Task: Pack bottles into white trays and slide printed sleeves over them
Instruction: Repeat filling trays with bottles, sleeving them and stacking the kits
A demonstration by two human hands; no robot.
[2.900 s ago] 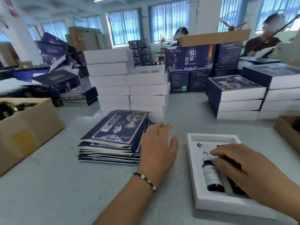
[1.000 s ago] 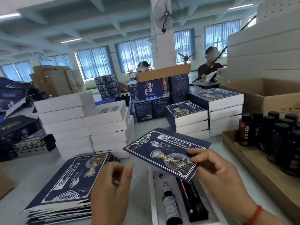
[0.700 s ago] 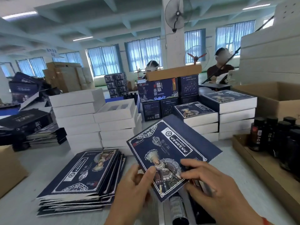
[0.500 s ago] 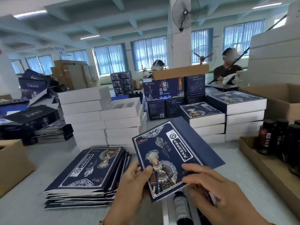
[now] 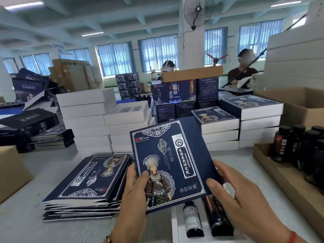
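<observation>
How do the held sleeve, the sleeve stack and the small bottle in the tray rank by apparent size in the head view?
1. Sleeve stack.
2. Held sleeve, probably the same sheet size; being nearer the camera blurs the comparison.
3. Small bottle, clearly smallest.

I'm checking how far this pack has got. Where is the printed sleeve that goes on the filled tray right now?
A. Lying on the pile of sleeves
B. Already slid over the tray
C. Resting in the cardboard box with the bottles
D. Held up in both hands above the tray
D: the left hand and right hand grip the printed sleeve above the tray, whose two bottles remain uncovered.
</observation>
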